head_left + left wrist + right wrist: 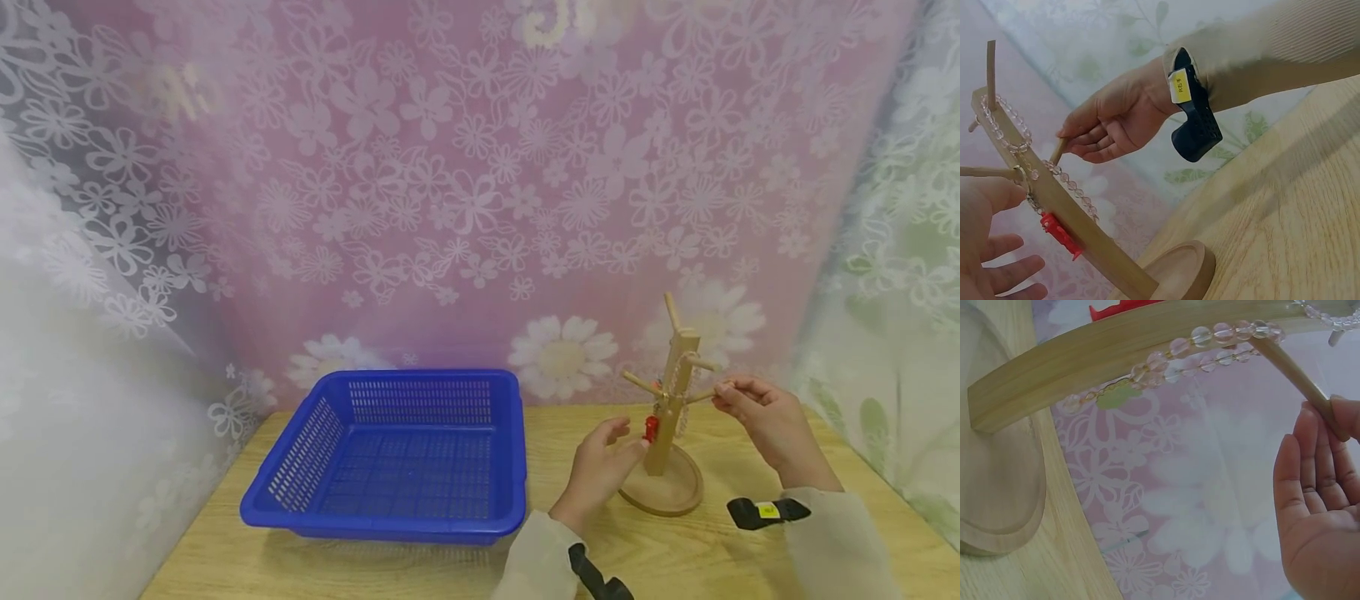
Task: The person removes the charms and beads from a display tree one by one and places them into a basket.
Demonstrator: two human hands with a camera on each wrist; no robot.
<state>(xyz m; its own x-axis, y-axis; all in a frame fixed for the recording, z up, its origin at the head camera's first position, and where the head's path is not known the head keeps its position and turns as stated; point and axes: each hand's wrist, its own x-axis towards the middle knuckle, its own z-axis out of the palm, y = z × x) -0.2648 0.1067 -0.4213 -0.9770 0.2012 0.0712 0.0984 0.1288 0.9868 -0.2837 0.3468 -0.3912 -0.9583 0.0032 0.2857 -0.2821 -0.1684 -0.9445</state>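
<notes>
A wooden jewellery stand (663, 450) with several pegs and a round base stands at the right of the table. My right hand (772, 429) pinches the tip of one peg (1291, 372) between thumb and fingers. A bracelet of clear pink beads (1200, 336) hangs at that peg's base. Another beaded bracelet (997, 128) loops round a higher peg. On the left side a red figure keychain (1060, 234) hangs by its metal chain. My left hand (600, 467) is beside it with fingers spread, its thumb close to the chain and peg in the left wrist view.
A blue plastic basket (420, 525) with slotted walls sits on the wooden table (570, 425), left of the stand. Behind the table hangs a pink flowered curtain (465, 325). Black cameras are strapped to both wrists.
</notes>
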